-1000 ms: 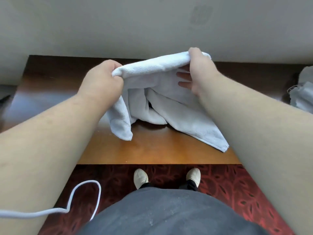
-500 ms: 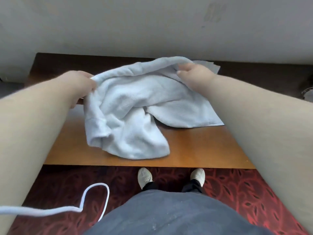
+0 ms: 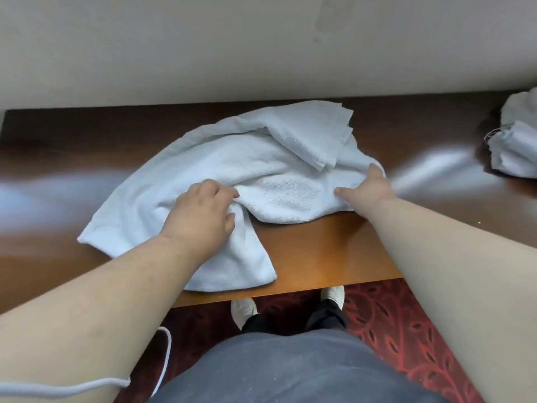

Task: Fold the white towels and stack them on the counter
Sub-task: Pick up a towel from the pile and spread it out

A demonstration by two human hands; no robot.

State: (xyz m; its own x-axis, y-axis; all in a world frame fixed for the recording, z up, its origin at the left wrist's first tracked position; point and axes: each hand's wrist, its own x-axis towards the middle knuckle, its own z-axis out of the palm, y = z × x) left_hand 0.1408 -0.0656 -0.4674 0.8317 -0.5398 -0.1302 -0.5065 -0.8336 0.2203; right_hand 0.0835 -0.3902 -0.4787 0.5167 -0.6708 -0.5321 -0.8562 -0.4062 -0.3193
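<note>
I see the towel (image 3: 232, 167) lying rumpled on the bench (image 3: 319, 257), reaching its near edge. My left hand (image 3: 200, 216) pinches a fold mid-towel; my right hand (image 3: 367, 189) lies spread, flat on its right side.

Soft, even daylight fills the scene, moderately bright, with no hard shadows. The glossy worktop (image 3: 319, 257) carries pale streaks of glare on its left and right sides, while its near edge glows warm orange and its far strip by the wall (image 3: 174, 53) sinks to dark brown. A faint shadow lies under the white towel (image 3: 232, 158). Wide-angle distortion bows the worktop's edges and swells the forearms at the lower corners. Detail is slightly soft throughout.
</note>
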